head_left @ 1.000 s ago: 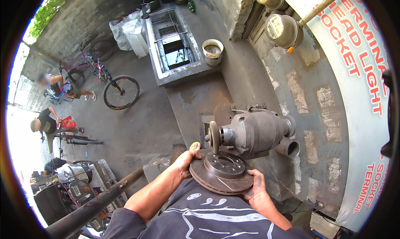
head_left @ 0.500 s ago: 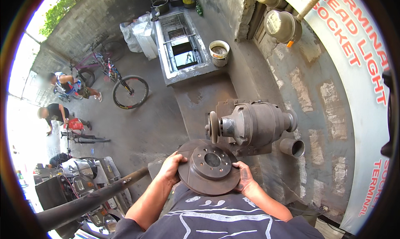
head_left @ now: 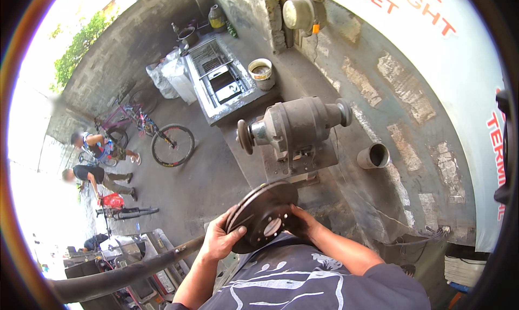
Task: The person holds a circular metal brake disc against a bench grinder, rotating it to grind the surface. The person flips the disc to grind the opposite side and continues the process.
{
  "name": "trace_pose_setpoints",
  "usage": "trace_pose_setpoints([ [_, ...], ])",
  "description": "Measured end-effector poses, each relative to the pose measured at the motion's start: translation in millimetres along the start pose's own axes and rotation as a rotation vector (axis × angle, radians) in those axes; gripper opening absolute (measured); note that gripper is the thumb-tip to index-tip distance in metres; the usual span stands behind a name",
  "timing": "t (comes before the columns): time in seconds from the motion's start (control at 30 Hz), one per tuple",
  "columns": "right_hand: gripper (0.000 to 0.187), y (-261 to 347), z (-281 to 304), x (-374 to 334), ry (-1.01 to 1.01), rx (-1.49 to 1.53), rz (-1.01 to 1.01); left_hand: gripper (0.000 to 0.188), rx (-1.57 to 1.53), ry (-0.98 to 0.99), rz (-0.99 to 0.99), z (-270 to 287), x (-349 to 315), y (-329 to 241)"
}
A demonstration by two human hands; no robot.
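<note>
A dark, round brake disc (head_left: 258, 211) is held tilted in front of my chest, its bolt holes and raised hub turned toward me. My left hand (head_left: 220, 238) grips its left rim, thumb lying over the near face. Around the right edge, my right hand (head_left: 304, 222) is closed, its fingertips partly hidden by the disc. Just beyond stands a dusty grinding motor (head_left: 300, 123) on a metal base, apart from the disc. It carries one wheel (head_left: 245, 137) on its left end and another wheel (head_left: 344, 112) on its right.
An open-topped metal cylinder (head_left: 366, 157) sits right of the motor, near the wall. Farther off are a white bucket (head_left: 263, 76) and a metal-framed panel (head_left: 244, 99). A thick pipe (head_left: 135, 264) crosses at lower left. Bicycles (head_left: 172, 145) and two people (head_left: 97, 175) are at far left.
The disc has gone from lying nearly flat to tilted up, its left side raised, with both hands still on it. My view has shifted, so the motor appears higher and farther left.
</note>
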State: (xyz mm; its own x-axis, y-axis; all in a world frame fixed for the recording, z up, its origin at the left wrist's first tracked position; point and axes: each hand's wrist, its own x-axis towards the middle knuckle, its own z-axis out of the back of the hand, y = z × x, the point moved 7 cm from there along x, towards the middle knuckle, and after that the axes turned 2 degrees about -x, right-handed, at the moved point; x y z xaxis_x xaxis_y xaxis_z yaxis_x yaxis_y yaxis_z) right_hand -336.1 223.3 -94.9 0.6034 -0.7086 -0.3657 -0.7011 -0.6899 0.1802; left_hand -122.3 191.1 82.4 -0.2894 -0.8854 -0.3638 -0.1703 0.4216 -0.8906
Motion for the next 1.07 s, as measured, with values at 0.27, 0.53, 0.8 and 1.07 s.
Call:
trace_pose_setpoints([
  [0.27, 0.05, 74, -68, -117, -0.071, -0.605, 0.233, 0.052, 0.043, 0.092, -0.06, -1, 35, 31],
  [0.53, 0.036, 81, -54, -145, -0.374, -0.89, 0.285, 0.051, 0.042, 0.101, 0.224, -34, 127, 144],
  [0.8, 0.047, 53, 11, -222, -1.16, -1.081, 0.19, 0.069, 0.468, 0.247, 0.334, -104, 178, 146],
  [1.07, 0.036, -20, 113, -311, -1.626, -0.822, -0.134, 0.053, 0.079, 0.119, 0.5, -136, 267, 166],
])
